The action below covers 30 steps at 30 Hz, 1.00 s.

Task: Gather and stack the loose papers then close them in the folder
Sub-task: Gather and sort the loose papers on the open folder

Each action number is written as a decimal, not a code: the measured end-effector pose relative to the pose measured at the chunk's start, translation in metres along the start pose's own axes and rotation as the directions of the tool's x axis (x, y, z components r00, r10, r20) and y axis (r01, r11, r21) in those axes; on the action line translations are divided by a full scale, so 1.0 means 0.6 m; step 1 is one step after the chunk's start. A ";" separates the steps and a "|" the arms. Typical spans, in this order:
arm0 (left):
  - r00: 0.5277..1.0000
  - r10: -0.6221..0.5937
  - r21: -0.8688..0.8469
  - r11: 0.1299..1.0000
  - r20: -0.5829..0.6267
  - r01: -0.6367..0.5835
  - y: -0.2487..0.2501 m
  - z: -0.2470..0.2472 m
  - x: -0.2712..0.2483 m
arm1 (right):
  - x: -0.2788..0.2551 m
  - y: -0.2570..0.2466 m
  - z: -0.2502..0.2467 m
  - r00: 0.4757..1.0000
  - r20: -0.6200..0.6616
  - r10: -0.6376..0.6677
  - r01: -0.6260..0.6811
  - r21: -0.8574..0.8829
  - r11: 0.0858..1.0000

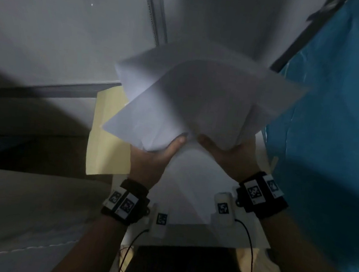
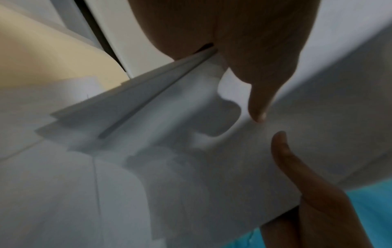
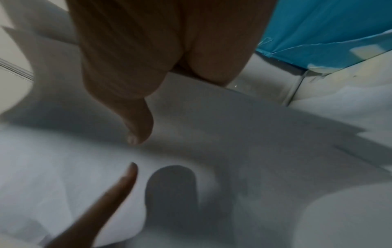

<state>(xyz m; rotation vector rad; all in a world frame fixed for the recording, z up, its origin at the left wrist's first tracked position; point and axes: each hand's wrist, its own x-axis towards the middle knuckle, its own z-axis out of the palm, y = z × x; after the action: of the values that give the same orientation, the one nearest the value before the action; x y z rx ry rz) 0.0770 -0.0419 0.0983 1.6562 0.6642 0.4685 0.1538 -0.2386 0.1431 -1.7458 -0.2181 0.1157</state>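
Several white papers [image 1: 191,105], curled and uneven, gripped by left hand [image 1: 151,157] and right hand [image 1: 230,155] fingers.

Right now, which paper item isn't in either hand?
The yellow folder: it lies flat, untouched, left of the left hand. The white papers are held by both hands.

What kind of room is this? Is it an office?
Maybe, but it's hard to tell. Both hands, left and right, hold white papers over a white surface, with a yellow folder, a pale wall and a blue sheet.
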 end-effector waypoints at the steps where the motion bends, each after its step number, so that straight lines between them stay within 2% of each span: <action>1: 0.999 -0.024 0.023 0.999 0.033 0.024 0.001 -0.001 0.001 | 0.001 0.006 0.000 0.999 0.035 0.020 -0.019 -0.016 1.000; 3: 0.990 -0.093 0.076 0.993 0.107 0.085 -0.011 0.000 0.003 | 0.007 0.035 0.001 0.985 0.114 0.131 -0.122 -0.084 0.989; 5: 0.981 -0.125 0.126 0.986 0.146 0.107 -0.035 0.000 0.010 | 0.013 0.077 0.006 0.960 0.140 0.242 -0.220 -0.158 0.963; 7: 0.967 -0.127 0.121 0.987 0.220 0.102 -0.062 0.003 0.019 | 0.019 0.102 0.014 0.951 0.108 0.290 -0.271 -0.164 0.949; 9: 0.959 -0.129 0.200 0.977 0.254 0.079 -0.089 0.005 0.023 | 0.024 0.108 0.016 0.949 0.036 0.312 -0.305 -0.122 0.944; 11: 0.974 -0.161 0.475 0.877 0.162 0.066 -0.121 0.007 0.021 | 0.034 0.124 -0.010 0.932 -0.085 0.353 -0.359 -0.061 0.932; 12: 0.973 -0.223 0.611 0.779 0.061 0.140 -0.134 0.008 0.015 | 0.036 0.137 -0.035 0.915 -0.144 0.378 -0.389 -0.065 0.919; 14: 0.911 -0.397 0.713 0.606 -0.113 0.353 -0.156 0.007 -0.005 | 0.033 0.178 -0.087 0.877 -0.239 0.416 -0.462 -0.183 0.868; 16: 0.857 -0.496 0.717 0.546 -0.140 0.434 -0.173 0.009 -0.026 | 0.013 0.217 -0.126 0.836 -0.239 0.495 -0.547 -0.269 0.793; 17: 0.851 -0.510 0.693 0.569 -0.125 0.443 -0.181 0.010 -0.034 | -0.004 0.233 -0.135 0.814 -0.190 0.548 -0.580 -0.246 0.776; 19: 0.861 -0.495 0.553 0.686 -0.120 0.472 -0.185 0.012 -0.040 | -0.040 0.250 -0.139 0.769 -0.115 0.628 -0.636 -0.229 0.737; 21: 0.854 -0.482 0.378 0.766 -0.197 0.520 -0.181 0.007 -0.035 | -0.064 0.261 -0.136 0.754 -0.123 0.645 -0.655 -0.211 0.726; 23: 0.820 -0.492 0.285 0.773 -0.293 0.566 -0.170 0.000 -0.027 | -0.073 0.267 -0.131 0.742 -0.167 0.649 -0.670 -0.184 0.719; 25: 0.812 -0.475 0.223 0.798 -0.338 0.560 -0.160 -0.006 -0.022 | -0.074 0.266 -0.130 0.727 -0.183 0.662 -0.687 -0.173 0.706; 27: 0.830 -0.461 0.207 0.820 -0.312 0.534 -0.148 -0.006 -0.018 | -0.072 0.262 -0.131 0.745 -0.183 0.641 -0.667 -0.199 0.718; 30: 0.866 -0.463 0.334 0.799 -0.190 0.501 -0.131 -0.007 -0.017 | -0.067 0.252 -0.129 0.790 -0.166 0.590 -0.612 -0.236 0.755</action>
<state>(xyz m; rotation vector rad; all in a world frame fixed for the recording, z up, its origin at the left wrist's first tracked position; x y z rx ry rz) 0.0534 -0.0370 0.0227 1.7356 1.2771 0.0462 0.1425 -0.3474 0.0073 -2.0450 0.4273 0.5068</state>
